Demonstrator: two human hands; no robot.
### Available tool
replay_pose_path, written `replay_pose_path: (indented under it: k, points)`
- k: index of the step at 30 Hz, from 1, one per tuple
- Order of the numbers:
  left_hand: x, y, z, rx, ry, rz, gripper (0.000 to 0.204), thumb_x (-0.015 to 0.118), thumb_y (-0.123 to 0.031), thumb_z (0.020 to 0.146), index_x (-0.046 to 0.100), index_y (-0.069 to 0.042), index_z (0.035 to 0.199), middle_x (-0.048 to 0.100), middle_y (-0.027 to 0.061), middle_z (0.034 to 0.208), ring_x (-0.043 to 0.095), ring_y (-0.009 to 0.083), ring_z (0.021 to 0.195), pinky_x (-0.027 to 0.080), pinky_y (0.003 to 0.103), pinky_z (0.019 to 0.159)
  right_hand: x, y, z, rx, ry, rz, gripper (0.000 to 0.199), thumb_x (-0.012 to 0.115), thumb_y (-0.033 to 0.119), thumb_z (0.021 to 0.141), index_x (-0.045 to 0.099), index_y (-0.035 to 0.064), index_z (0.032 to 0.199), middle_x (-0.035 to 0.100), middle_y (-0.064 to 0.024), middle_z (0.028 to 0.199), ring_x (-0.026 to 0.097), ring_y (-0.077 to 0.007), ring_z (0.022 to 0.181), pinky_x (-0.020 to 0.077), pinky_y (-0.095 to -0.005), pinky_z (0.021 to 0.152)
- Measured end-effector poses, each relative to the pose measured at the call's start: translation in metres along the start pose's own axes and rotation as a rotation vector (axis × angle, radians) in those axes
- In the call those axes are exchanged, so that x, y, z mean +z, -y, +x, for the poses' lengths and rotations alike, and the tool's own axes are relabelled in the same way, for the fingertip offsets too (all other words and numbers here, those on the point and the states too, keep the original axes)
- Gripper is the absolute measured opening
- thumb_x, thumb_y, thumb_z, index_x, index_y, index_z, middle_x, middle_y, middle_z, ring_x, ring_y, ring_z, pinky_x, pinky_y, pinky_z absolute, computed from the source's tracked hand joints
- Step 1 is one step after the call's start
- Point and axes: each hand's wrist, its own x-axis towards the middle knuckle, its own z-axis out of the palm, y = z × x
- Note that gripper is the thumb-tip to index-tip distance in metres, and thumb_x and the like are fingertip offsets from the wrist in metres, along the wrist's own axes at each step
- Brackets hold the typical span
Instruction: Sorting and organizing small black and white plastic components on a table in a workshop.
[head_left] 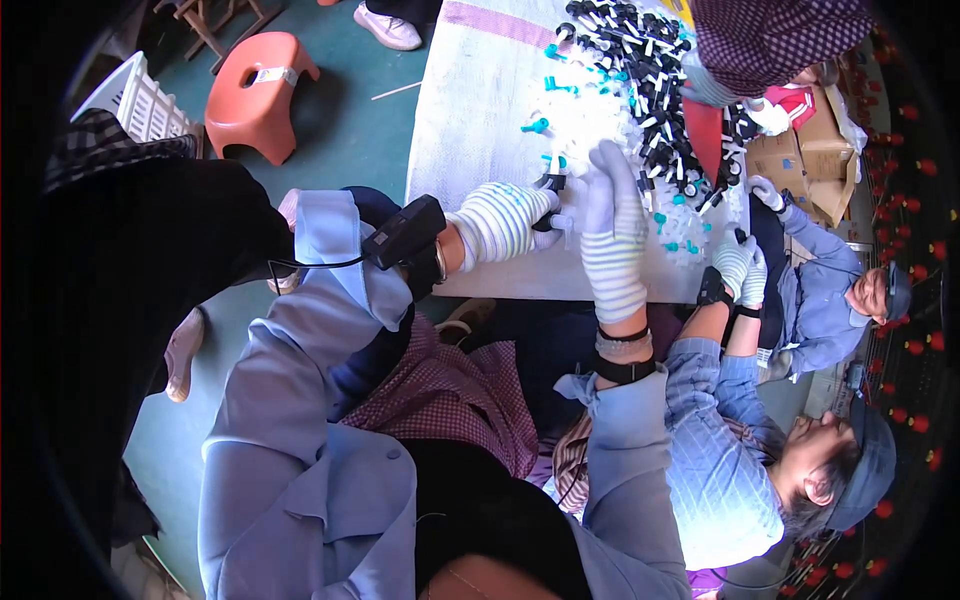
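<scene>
A view from above, looking down over a seated person's lap toward a work table. At far left, a white slatted plastic crate (pixel 135 100) sits on a green floor, and just right of it stands a low orange plastic stool (pixel 258 90). Below these, the person's pale blue sleeves rise from the lower edge of the frame over a checked apron.

The left hand (pixel 503 220), in a white glove with thin stripes, reaches in from the left with a black wrist-mounted device (pixel 403 232) strapped just behind it. Its fingers are closed around a small black piece (pixel 549 184) at the near part of the table. The right hand (pixel 612 225), gloved the same way, comes up from below and meets the left, its fingers partly extended and touching the same small part; whether it truly grips anything cannot be told.

Both hands are over a white-covered table (pixel 470 110). Just beyond them, toward the far right of the tabletop, lies a large heap of small black, white and teal plastic parts (pixel 640 90).

At right, a co-worker in a blue striped shirt reaches gloved hands (pixel 738 265) to the table edge. Another person in blue sits beyond. Brown cardboard boxes (pixel 815 165) stand at far right.
</scene>
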Motion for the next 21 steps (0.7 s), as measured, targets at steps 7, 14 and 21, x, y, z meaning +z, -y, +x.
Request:
replay_pose_path:
  k: [7,14,21]
  points:
    - [0.015,0.025,0.001,0.107,0.056,0.129,0.026,0.062,-0.027,0.083,0.065,-0.007,0.1,0.066,0.0173,0.085,0.065,0.036,0.08,0.053,0.04,0.071,0.047,0.002,0.031,0.056,0.382,-0.314,0.059,0.032,0.049,0.098,0.065,0.001,0.111,0.065,-0.0251,0.1,0.059,-0.0412,0.102,0.0452,-0.0455,0.093]
    - [0.042,0.039,0.001,0.328,-0.242,0.058,0.023,0.051,-0.023,0.088,0.064,-0.01,0.101,0.067,0.0147,0.096,0.064,0.0324,0.086,0.052,0.04,0.074,0.053,0.016,0.032,0.185,0.589,-0.527,0.071,0.027,0.057,0.096,0.067,-0.0006,0.104,0.067,-0.0247,0.095,0.063,-0.0398,0.094,0.0485,-0.0455,0.087]
    - [0.042,0.041,-0.003,0.159,-0.122,-0.037,0.025,0.053,-0.027,0.087,0.063,-0.008,0.1,0.065,0.0159,0.091,0.062,0.0338,0.083,0.051,0.039,0.072,0.059,0.008,0.031,0.173,0.496,-0.476,0.062,0.032,0.052,0.096,0.069,0.0017,0.099,0.068,-0.0216,0.09,0.065,-0.0383,0.089,0.0503,-0.0435,0.08]
